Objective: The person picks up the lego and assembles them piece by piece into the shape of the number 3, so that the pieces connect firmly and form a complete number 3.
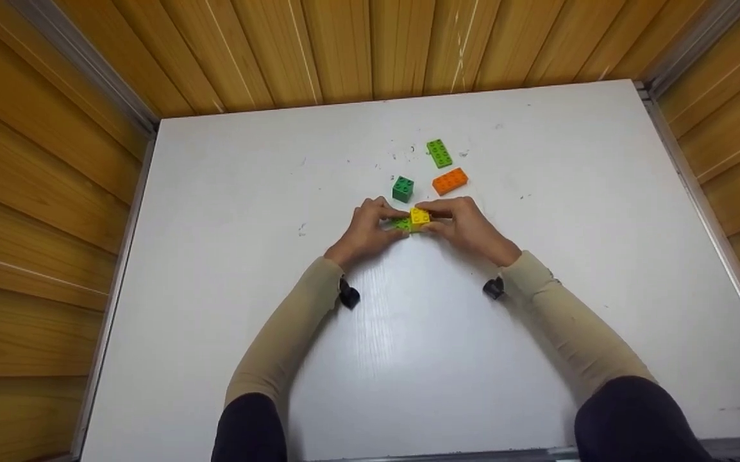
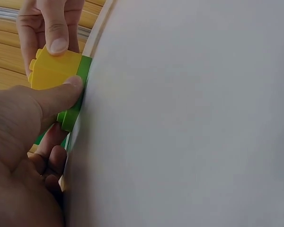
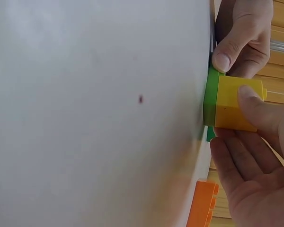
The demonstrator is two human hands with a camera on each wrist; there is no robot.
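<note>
A yellow toy brick (image 1: pixel 420 217) sits on one end of a flat light green brick (image 1: pixel 402 224) on the white table. My right hand (image 1: pixel 470 226) pinches the yellow brick between thumb and fingers, as the right wrist view shows. From the other side my left hand (image 1: pixel 368 230) grips the light green brick, its thumb (image 2: pixel 68 94) along the near side. Studs of the light green brick show between the hands. Just beyond them stands a dark green brick (image 1: pixel 403 189), and an orange brick (image 1: pixel 450 181) lies behind the right hand.
A second light green flat brick (image 1: pixel 438 154) lies farther back, past the orange one. The white table (image 1: pixel 229 192) is bounded by wood-patterned walls (image 1: pixel 344 51) at the back and sides. Small dark marks dot its surface.
</note>
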